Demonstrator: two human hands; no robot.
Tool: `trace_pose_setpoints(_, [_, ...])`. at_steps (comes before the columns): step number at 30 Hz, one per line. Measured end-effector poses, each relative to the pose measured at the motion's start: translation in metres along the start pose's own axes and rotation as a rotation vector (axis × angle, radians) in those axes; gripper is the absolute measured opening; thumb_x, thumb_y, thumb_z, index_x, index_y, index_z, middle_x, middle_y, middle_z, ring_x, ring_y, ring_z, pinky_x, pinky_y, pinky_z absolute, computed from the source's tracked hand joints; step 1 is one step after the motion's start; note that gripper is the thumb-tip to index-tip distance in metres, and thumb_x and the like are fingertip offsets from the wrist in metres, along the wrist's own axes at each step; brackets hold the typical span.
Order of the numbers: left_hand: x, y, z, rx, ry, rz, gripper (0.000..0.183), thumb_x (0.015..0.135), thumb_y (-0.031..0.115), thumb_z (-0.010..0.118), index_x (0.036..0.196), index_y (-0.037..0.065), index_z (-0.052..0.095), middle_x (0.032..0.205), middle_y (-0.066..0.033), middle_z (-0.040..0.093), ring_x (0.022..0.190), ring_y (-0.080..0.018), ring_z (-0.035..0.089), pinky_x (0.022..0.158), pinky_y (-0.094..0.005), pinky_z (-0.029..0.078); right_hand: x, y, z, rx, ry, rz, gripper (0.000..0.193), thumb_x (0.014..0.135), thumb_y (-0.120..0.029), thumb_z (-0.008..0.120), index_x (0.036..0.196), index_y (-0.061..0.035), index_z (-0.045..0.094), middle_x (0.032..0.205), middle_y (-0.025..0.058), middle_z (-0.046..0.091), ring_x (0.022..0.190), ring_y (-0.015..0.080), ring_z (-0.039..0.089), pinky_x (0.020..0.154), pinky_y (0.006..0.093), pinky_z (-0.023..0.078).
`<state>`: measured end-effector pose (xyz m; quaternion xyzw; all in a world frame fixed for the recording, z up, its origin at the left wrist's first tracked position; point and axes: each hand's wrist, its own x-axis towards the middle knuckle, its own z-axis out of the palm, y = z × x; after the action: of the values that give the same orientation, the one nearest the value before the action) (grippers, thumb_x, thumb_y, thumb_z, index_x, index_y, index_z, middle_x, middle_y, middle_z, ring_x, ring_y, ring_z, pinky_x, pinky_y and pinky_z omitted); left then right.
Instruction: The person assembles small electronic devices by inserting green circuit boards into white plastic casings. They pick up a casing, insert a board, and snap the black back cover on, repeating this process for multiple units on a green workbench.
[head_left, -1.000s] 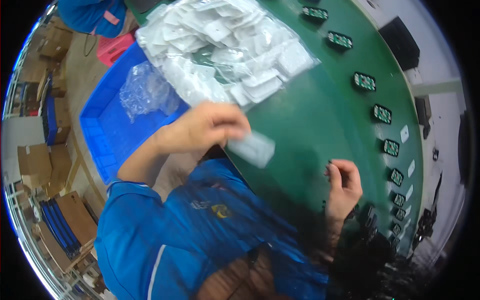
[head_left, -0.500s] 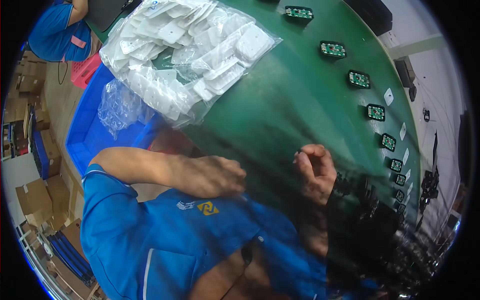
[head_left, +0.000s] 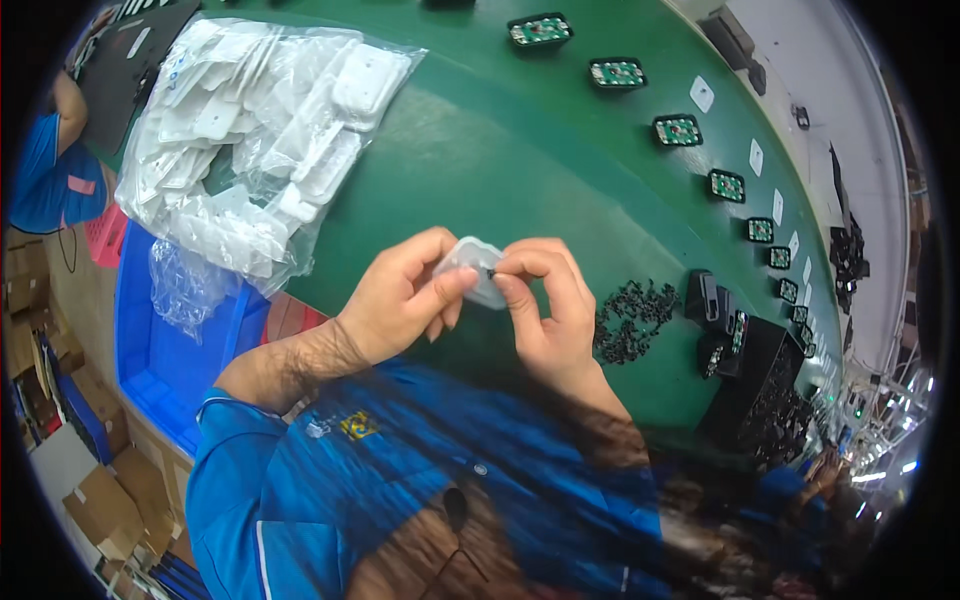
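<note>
My left hand (head_left: 385,300) grips a thin whitish plastic cover (head_left: 466,256) with rounded corners, thumb lying across its face. From the other side my right hand (head_left: 555,305) pinches a small black part (head_left: 491,272) against that cover, thumb and forefinger closed on it. The fingertips hide most of the part, so its exact kind does not show. Beside my right hand a loose heap of similar small black parts (head_left: 635,315) is spread on the green table (head_left: 450,150).
A clear bag of white plastic covers (head_left: 240,130) lies at the left, above a blue bin (head_left: 155,350). Black housings with green circuit boards (head_left: 678,130) line the right side, near white plates (head_left: 756,158). A black box (head_left: 750,375) stands at right. Another person's arm (head_left: 68,110) shows far left.
My hands have come together, and the small black part in my right hand now meets the white cover. The cover, hidden before, now shows in my left hand. The whole view has shifted.
</note>
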<state>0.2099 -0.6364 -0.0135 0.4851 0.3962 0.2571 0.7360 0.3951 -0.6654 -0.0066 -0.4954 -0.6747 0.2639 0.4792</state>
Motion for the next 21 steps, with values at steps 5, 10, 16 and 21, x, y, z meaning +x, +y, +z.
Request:
trace_pose_setpoints(5, [0.009,0.0,0.02,0.39,0.234,0.504,0.029,0.084,-0.004,0.06,0.111,0.006,0.059,0.079,-0.0059,0.057,0.058,-0.0127,0.057,0.05,-0.0271,0.047,0.002,-0.002,-0.008,-0.24,0.097,-0.098,0.012,0.076,-0.006,0.07,0.084,-0.0038,0.061,0.085,0.0098,0.056,0.073,0.0248,0.055,0.061,0.0334,0.044])
trace_pose_setpoints(10, [0.018,-0.006,0.02,0.592,0.238,0.729,0.023,0.079,-0.004,0.065,0.1,0.005,0.063,0.076,-0.0086,0.055,0.058,-0.0199,0.059,0.049,-0.0303,0.048,-0.004,-0.003,-0.004,-0.214,0.097,-0.043,0.012,0.076,-0.006,0.069,0.084,-0.0034,0.06,0.081,0.0095,0.056,0.069,0.0249,0.054,0.058,0.0341,0.043])
trace_pose_setpoints(16, [0.018,-0.003,0.018,0.554,0.168,0.633,0.012,0.084,0.0,0.062,0.096,0.003,0.063,0.074,-0.0079,0.054,0.052,-0.0155,0.057,0.046,-0.0279,0.045,0.0,-0.003,-0.01,-0.263,0.01,-0.071,0.011,0.077,-0.002,0.068,0.085,-0.0024,0.06,0.08,0.0096,0.056,0.069,0.0256,0.055,0.058,0.0332,0.043])
trace_pose_setpoints(21, [0.014,0.001,0.026,0.253,0.159,0.434,0.007,0.088,0.002,0.059,0.095,0.001,0.062,0.075,-0.0074,0.057,0.05,-0.0118,0.057,0.044,-0.0251,0.042,0.003,-0.009,-0.016,-0.015,-0.012,0.199,0.008,0.08,-0.001,0.067,0.085,-0.0006,0.061,0.081,0.0071,0.057,0.066,0.0158,0.055,0.055,0.0261,0.043])
